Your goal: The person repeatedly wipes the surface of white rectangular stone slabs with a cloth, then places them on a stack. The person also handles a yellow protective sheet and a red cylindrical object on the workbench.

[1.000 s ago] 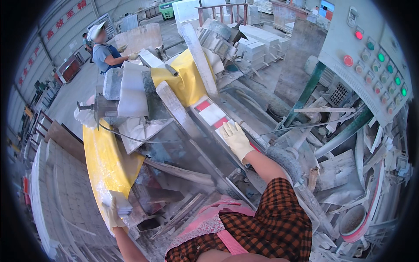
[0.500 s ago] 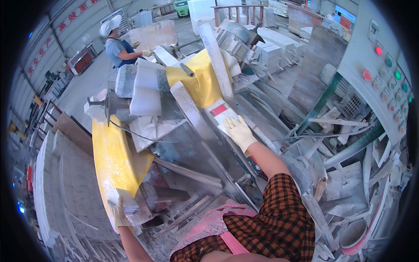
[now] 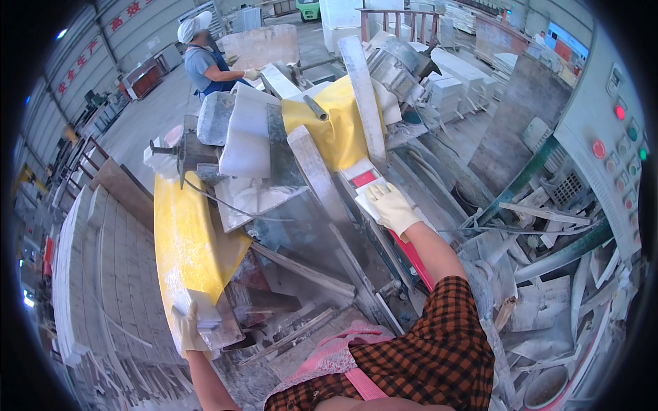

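My right hand (image 3: 392, 210), in a pale glove, lies flat with fingers stretched out on a white stone strip (image 3: 366, 198). The strip rests on a narrow red belt (image 3: 415, 262), which shows ahead of it and again beneath my forearm. A yellow sheet (image 3: 336, 123) hangs over the machine just beyond. At lower left, my gloved left hand (image 3: 186, 327) grips the near side of a small stack of white stone slabs (image 3: 200, 312). Those slabs sit at the near end of another yellow sheet (image 3: 184, 246). Part of the left fingers is hidden against the stack.
A control panel (image 3: 603, 130) with coloured buttons stands at right. Broken stone strips (image 3: 545, 305) and a bucket (image 3: 546, 387) lie below it. Long stacked slabs (image 3: 103, 274) fill the left side. A co-worker (image 3: 209, 65) stands beyond the machine at upper left.
The view has swung, so the scene sits farther right. My right hand has slid slightly forward with the strip, and more red belt shows behind it. My left hand stays at the stack.
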{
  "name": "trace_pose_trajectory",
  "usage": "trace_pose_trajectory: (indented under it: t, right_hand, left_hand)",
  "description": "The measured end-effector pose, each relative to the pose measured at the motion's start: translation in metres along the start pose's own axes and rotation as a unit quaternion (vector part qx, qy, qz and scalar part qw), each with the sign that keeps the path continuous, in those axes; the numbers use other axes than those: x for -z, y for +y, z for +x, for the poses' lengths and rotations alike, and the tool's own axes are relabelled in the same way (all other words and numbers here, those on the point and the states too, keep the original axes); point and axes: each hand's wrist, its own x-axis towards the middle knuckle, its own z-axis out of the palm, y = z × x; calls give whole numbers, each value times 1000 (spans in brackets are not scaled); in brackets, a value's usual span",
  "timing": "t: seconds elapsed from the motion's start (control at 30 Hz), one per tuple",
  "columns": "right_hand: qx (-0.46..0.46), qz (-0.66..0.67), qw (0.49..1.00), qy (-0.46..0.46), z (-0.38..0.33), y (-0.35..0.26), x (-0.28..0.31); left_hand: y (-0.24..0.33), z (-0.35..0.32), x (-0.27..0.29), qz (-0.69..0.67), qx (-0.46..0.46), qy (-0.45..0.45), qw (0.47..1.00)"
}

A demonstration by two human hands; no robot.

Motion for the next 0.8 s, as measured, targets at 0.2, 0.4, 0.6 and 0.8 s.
trace_pose_trajectory:
  t: [0.2, 0.4, 0.6, 0.8]
  right_hand:
    - [70, -73, 994, 40, 20, 5, -1]
    - [97, -137, 985, -27, 35, 4, -2]
    - [98, -80, 989, 74, 33, 0, -4]
    - [33, -72, 994, 75, 45, 1, 0]
  left_hand:
    - [22, -21, -4, 71, -38, 30, 996]
    - [37, -32, -9, -9, -20, -7, 1000]
    - [35, -31, -8, 14, 12, 13, 1000]
    - [35, -36, -8, -18, 19, 4, 1000]
